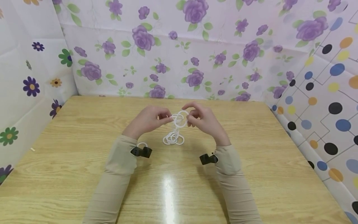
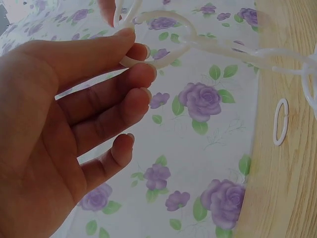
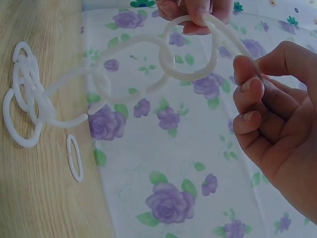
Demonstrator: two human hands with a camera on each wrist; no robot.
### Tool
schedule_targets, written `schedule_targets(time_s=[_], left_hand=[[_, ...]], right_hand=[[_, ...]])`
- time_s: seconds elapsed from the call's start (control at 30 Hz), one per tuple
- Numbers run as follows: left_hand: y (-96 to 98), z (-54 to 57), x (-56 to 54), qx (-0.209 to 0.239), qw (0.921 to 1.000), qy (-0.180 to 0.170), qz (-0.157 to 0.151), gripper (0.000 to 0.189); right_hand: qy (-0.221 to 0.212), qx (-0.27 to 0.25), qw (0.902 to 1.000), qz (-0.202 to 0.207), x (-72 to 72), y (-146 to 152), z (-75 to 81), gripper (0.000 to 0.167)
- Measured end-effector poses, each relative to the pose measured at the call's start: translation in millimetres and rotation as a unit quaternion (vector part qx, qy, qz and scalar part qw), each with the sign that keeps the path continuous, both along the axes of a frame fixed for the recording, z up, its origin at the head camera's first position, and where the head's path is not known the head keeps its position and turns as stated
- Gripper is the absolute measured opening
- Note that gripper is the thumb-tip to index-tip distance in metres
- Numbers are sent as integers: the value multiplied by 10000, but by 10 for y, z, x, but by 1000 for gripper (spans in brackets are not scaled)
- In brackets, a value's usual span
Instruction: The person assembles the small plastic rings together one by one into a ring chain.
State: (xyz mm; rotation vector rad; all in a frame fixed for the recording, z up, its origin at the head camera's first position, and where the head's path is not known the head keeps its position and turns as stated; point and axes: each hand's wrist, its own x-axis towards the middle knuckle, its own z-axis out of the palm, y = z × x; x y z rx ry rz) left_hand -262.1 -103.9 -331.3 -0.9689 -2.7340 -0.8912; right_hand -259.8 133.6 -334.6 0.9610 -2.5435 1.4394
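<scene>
Between both hands, over the table, is a chain of white plastic split rings. My left hand (image 1: 151, 119) pinches the chain's top ring (image 3: 187, 77) between thumb and fingertips. My right hand (image 1: 204, 120) pinches another white ring (image 3: 235, 40), seen edge-on in the right wrist view, where it meets the left hand's ring near the left thumb. From there the linked rings hang to a small heap of rings (image 1: 171, 138) on the tabletop. One loose ring (image 2: 276, 124) lies apart from the chain; in the head view the left wrist camera partly covers it.
The wooden table (image 1: 268, 174) spans the work area. Flowered cloth (image 1: 173, 59) stands along its back edge, with dotted cloth (image 1: 318, 102) at the right. Each sleeve carries a black wrist camera (image 1: 142, 151). A small white piece (image 1: 32, 149) lies near the left table edge.
</scene>
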Motion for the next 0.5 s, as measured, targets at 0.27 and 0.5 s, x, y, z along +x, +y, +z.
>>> schedule_targets(time_s=[0.27,0.5], left_hand=[[-6,19,1,-37,10000,-80,-19,10],[23,-15,1,8,9999,-17,-167,12]], right_hand=[[-82,105,9998,-155,-7,16,1,29],[25,233,9997,-92,-12,19,-20,31]])
